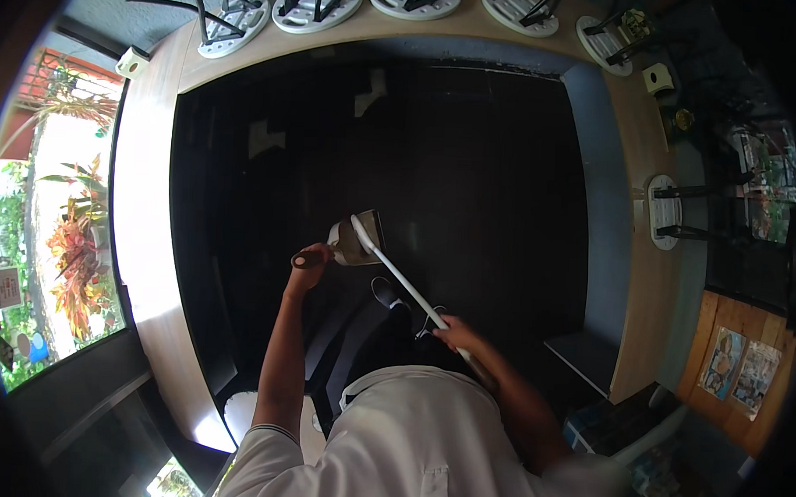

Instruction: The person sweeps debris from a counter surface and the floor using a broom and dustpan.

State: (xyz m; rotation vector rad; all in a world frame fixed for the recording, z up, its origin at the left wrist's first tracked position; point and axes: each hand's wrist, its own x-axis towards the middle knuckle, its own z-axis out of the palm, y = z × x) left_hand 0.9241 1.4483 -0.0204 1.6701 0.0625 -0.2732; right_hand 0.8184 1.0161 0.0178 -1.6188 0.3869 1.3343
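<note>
My left hand point(313, 266) is closed on the upright handle of a dustpan point(355, 244), whose pan lies low in front of my feet. A broom point(406, 285) with a pale stick slants from my lower right to the dustpan, and its light-coloured head is over the pan. Around the stick, near its upper part, my right hand point(457, 334) is closed. The broom's bristles cannot be made out. Both tools are over the dark floor point(472, 185).
A wooden counter point(618, 256) runs round the floor on several sides. Folded-leg stools point(317, 9) sit upside down on it. Tissue boxes point(133, 63) stand at its corners. A pale stool seat point(241, 414) is at my left, and a dark ledge point(578, 360) juts out at the right.
</note>
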